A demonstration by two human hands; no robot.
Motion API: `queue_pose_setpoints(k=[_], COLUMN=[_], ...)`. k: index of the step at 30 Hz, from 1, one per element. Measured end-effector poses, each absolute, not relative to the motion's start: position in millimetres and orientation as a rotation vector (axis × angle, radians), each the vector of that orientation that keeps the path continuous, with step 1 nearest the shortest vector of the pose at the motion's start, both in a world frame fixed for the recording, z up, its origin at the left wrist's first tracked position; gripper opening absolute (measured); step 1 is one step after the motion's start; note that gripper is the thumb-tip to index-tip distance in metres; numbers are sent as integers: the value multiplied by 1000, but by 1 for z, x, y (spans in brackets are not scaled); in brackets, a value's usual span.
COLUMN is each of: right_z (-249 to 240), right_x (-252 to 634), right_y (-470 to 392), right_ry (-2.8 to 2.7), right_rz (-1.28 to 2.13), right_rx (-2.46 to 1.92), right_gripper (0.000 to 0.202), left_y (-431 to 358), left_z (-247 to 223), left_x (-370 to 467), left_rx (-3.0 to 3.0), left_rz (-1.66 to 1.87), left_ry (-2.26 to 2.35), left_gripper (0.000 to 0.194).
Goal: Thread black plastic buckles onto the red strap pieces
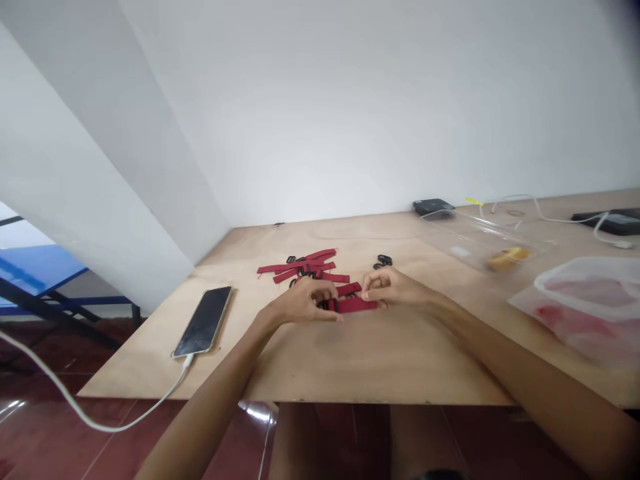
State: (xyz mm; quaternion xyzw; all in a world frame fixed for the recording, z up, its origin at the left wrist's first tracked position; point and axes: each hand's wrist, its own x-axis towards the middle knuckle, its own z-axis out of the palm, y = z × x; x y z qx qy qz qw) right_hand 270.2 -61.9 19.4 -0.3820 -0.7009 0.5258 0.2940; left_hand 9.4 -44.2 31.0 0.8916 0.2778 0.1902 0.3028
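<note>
Between my hands, a little above or on the tabletop, is a red webbing strap (356, 305) with a black buckle (331, 305) at its left end. My left hand (300, 301) curves around the buckle end, thumb below and fingers above. At the strap's right end, my right hand (393, 287) is closed in a pinch on the webbing. Just beyond lies a loose pile of red straps (300, 267) with black buckles among them. Several black plastic buckles (383, 261) form a small heap behind my right hand.
A phone (204, 321) on a white charging cable (100, 424) lies at left. On the right are a clear plastic tray (470, 243) with a yellowish item (509, 259) and a translucent bag (590, 307) with red contents. Black devices (434, 208) and cables stand near the wall.
</note>
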Motion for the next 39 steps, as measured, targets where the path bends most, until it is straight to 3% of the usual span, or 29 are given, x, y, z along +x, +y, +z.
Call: queue_pose_setpoints(k=[5, 13, 22, 25, 28, 31, 33, 35, 39], right_z=[13, -1, 10, 11, 9, 7, 5, 3, 1], right_x=[265, 246, 259, 262, 263, 266, 269, 272, 273], right_y=[-64, -68, -64, -63, -61, -57, -53, -51, -51], right_ry=[-2076, -2129, -2177, -2156, -2090, -1980, -1912, -1821, -1524], right_rz=[1006, 614, 467, 474, 553, 633, 681, 777, 1151], right_rx=[-1092, -1090, -1214, -1262, -1276, -1292, -1320, -1356, -1291], right_gripper=[28, 13, 12, 14, 3, 19, 19, 16, 29], left_y=[-43, -36, 4, 20, 34, 47, 52, 53, 39], left_z=[32, 33, 22, 14, 10, 11, 13, 15, 20], left_x=[8, -6, -42, -58, -64, -66, -67, -69, -66], left_rx=[2508, 2514, 2433, 2403, 2427, 2413, 2391, 2315, 1968], left_rz=[243, 401, 557, 559, 512, 513, 533, 601, 795], left_ry=[625, 778, 1952, 1994, 1882, 1808, 1769, 1638, 1189], left_gripper=[42, 41, 25, 29, 29, 20, 17, 22, 39])
